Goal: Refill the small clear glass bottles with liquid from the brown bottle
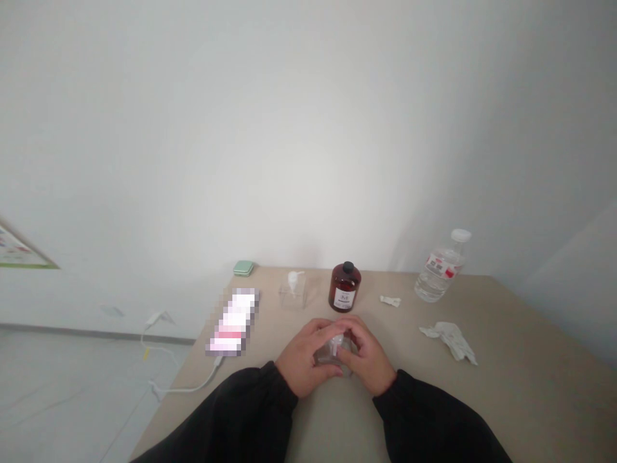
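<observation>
Both hands are wrapped round a clear, round container [348, 368] low over the near middle of the table. My left hand [307, 357] curls about its left side, thumb along the near edge. From the right, my right hand [365, 352] closes on it, with the thumb on a small whitish part near its middle. Fingers cover much of the container, so its full shape is hidden. Just beyond the hands stands a dark amber bottle [344, 287] with a black cap and white label. A clear square bottle [293, 294] with a white pump top is behind my left hand.
A phone [234, 321] charges on a white cable [193, 390] at the table's left edge. A green case [243, 268] sits at the back left. To the right are a water bottle [439, 273], a crumpled tissue [453, 341] and a small white scrap [390, 300]. A wall [308, 128] rises behind.
</observation>
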A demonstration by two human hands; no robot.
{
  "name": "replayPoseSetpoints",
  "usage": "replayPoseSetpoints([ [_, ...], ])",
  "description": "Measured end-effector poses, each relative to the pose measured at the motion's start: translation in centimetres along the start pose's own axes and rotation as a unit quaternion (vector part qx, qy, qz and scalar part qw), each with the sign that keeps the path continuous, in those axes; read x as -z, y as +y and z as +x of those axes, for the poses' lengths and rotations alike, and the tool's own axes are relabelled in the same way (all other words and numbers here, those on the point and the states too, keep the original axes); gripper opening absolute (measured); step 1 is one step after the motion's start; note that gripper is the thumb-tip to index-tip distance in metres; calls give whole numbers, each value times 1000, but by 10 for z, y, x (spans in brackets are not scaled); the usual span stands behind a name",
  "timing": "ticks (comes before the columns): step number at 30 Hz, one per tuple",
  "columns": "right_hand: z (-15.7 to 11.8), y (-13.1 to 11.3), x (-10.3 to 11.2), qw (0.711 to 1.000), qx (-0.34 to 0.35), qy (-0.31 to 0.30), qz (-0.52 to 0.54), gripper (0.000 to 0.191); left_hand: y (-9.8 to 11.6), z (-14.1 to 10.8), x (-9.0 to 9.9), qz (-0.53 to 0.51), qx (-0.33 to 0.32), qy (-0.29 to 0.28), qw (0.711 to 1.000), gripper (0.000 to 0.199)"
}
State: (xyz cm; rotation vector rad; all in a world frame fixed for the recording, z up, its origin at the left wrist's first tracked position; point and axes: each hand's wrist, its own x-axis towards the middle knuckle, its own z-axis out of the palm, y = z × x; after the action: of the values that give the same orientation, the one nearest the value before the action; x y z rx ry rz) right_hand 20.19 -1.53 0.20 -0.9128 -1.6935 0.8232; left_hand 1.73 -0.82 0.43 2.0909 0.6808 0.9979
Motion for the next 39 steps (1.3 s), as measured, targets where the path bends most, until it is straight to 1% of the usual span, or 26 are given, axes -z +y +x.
replayPoseSetpoints([
  [5, -1, -2, 0, 1000, -13, -3, 10, 27, 1, 0, 1, 6, 1, -6, 1000, 65],
  [10, -2, 1, 2, 1000, -3, -11, 16, 26, 1, 0, 1, 8, 4, -6, 1000, 65],
  [17, -2, 2, 1, 1000, -2, -5, 16, 32, 0, 0, 0, 3, 1, -2, 1000, 65],
  [24, -2, 3, 3, 999, 7, -20, 25, 31, 0, 0, 1, 8, 0, -2, 1000, 66],
  [31, -1, 2, 2, 1000, 10, -10, 7, 33, 2, 0, 1, 7, 3, -5, 1000, 65],
  [35, -1, -1, 5, 999, 17, -26, -13, 33, 6, 2, 3, 6, 6, -10, 1000, 66],
  [37, -1, -2, 6, 999, 12, -38, -19, 34, 7, 2, 3, 5, 8, -10, 1000, 66],
  [39, -1, -2, 5, 999, 4, -36, -14, 33, 7, 2, 3, 6, 8, -11, 1000, 66],
])
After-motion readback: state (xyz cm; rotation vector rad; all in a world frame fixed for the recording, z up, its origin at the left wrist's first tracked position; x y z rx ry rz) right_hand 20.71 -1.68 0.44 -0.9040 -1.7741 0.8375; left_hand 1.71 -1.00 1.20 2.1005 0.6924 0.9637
